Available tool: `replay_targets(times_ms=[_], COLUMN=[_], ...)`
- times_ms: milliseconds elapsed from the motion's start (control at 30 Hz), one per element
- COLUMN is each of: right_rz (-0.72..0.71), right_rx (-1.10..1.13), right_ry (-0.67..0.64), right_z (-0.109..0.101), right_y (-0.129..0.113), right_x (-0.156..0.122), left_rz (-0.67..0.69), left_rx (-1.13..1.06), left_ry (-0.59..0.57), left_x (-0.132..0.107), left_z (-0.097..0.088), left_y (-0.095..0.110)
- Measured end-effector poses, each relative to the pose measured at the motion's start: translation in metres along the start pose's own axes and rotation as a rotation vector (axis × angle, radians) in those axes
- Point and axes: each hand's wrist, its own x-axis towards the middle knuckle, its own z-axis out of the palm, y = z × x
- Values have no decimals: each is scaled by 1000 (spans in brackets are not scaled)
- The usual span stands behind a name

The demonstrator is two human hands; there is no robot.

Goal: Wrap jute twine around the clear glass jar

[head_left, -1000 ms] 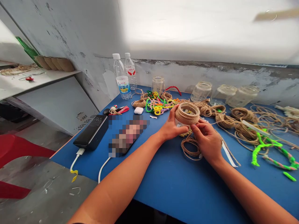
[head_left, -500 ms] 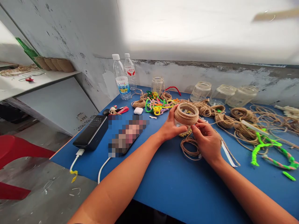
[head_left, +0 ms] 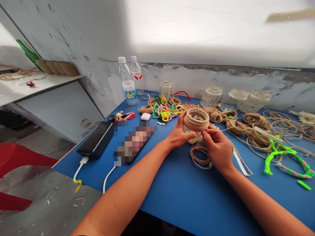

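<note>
A glass jar (head_left: 196, 120) with brown twine wound round its neck is held above the blue table, its open mouth tilted toward me. My left hand (head_left: 179, 132) is closed around the jar's left side, thumb across the front. At the right of the wrapped neck, my right hand (head_left: 218, 146) is closed with thumb and fingertips pinched against the twine's lower edge. The strand between those fingertips is too small to make out clearly. Below the jar, a loose coil of twine (head_left: 200, 156) lies on the table, partly behind my right hand.
Several twine bundles (head_left: 256, 121) and green pipe cleaners (head_left: 280, 152) lie to the right. Glass jars (head_left: 211, 96) stand along the wall. Plastic bottles (head_left: 129, 90), a power bank (head_left: 95, 139), a phone (head_left: 135, 144), keys (head_left: 120, 116) and a white case (head_left: 145, 116) are on the left.
</note>
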Motion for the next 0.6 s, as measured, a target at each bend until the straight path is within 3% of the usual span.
replay_targets(times_ms=[600], right_rz=[19], right_rx=[4], right_ry=[-17], right_z=[0], right_y=[0], right_x=[1], left_rz=[13], left_rx=[-18], left_ry=[-38], left_x=[1], left_z=[-3], left_y=[1])
